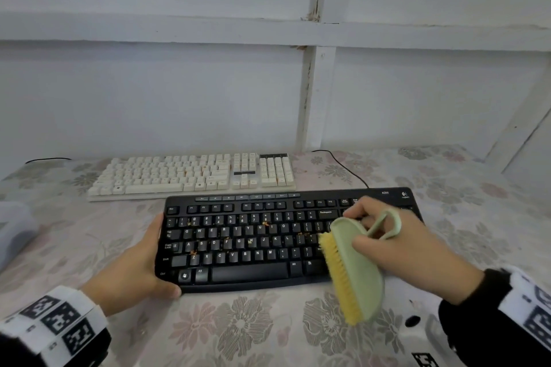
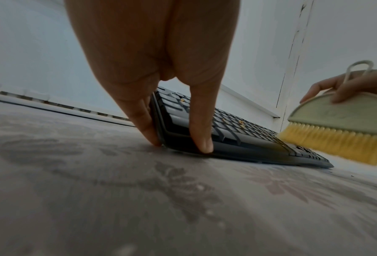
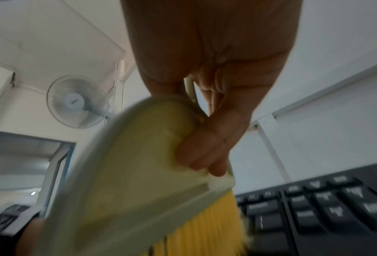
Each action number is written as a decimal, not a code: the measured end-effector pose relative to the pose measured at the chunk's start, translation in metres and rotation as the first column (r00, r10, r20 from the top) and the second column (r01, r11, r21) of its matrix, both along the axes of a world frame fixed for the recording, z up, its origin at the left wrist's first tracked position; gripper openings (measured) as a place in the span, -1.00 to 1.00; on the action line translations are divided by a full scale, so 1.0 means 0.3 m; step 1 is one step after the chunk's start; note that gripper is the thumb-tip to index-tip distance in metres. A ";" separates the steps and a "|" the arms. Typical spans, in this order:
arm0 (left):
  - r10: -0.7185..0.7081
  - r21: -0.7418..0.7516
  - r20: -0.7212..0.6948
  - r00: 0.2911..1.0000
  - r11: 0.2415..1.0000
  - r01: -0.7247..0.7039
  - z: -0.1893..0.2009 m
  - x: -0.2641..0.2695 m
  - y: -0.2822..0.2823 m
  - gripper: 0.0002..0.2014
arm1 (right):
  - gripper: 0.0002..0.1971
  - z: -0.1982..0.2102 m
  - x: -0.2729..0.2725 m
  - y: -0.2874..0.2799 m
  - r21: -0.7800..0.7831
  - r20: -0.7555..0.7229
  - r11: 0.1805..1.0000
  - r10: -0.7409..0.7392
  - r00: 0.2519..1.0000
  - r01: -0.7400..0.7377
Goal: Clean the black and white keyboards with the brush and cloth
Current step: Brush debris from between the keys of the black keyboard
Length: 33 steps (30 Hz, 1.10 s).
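Observation:
The black keyboard (image 1: pixel 253 241) lies in the middle of the table, with orange crumbs (image 1: pixel 265 223) scattered among its keys. My left hand (image 1: pixel 158 253) holds its left front corner, fingers (image 2: pixel 147 128) against the side and thumb on the front rim. My right hand (image 1: pixel 354 229) grips a pale green brush (image 1: pixel 357 265) with yellow bristles (image 1: pixel 340 274) and a loop handle. The brush (image 2: pixel 345 117) hangs tilted over the keyboard's right end, bristles just above the keys (image 3: pixel 336 207). The white keyboard (image 1: pixel 190 176) lies behind, untouched, with a few crumbs on it too.
A floral cover (image 1: pixel 268 322) is spread over the table. The wall rises close behind the white keyboard. A black cable (image 1: pixel 343 167) runs from the black keyboard's far right corner towards the wall. A pale blurred shape (image 1: pixel 15 223) sits at the left edge.

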<state>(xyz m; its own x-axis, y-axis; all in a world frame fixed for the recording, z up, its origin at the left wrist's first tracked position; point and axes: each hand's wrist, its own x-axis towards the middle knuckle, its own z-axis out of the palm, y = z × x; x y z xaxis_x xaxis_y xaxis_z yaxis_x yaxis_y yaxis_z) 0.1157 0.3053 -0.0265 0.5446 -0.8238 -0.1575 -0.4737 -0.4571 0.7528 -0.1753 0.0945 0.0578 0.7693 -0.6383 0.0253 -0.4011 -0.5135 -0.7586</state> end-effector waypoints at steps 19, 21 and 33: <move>-0.006 0.024 0.021 1.000 1.000 0.006 0.010 -0.010 -0.003 0.21 | -0.79 -0.040 0.041 -0.011 0.028 0.036 0.999 0.023 0.999 -0.024; -0.010 0.018 0.024 1.000 1.000 0.010 0.010 -0.010 -0.003 0.22 | -0.79 -0.024 0.033 -0.013 0.051 0.048 0.998 0.026 0.999 -0.029; -0.014 0.011 0.020 1.000 1.000 0.014 -0.003 0.002 -0.001 0.24 | -0.74 -0.025 0.094 -0.033 0.047 0.146 0.996 -0.078 0.986 0.072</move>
